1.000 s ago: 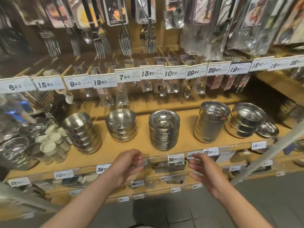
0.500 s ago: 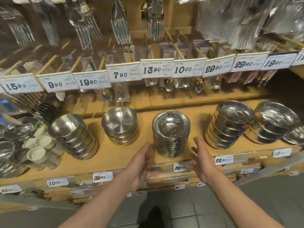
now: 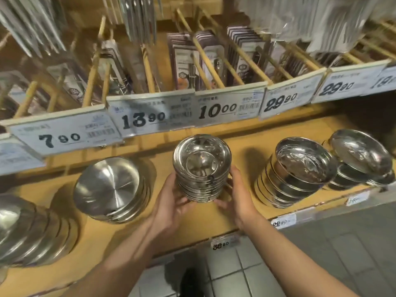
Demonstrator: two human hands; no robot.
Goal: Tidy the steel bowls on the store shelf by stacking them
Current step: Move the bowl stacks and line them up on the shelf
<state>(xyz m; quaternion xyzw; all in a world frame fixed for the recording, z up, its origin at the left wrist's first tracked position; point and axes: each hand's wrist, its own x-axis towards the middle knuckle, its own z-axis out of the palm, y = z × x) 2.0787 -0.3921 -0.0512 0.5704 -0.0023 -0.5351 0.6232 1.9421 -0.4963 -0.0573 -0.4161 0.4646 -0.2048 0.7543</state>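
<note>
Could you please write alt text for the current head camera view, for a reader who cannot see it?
Both hands, left hand and right hand, grip a stack of small steel bowls from either side on a wooden store shelf. Other bowl stacks stand left and right, with price tags above.

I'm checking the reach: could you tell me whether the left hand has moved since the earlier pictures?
Yes. The left hand has gone forward from the shelf edge and now holds the middle bowl stack, opposite the right hand.
</note>
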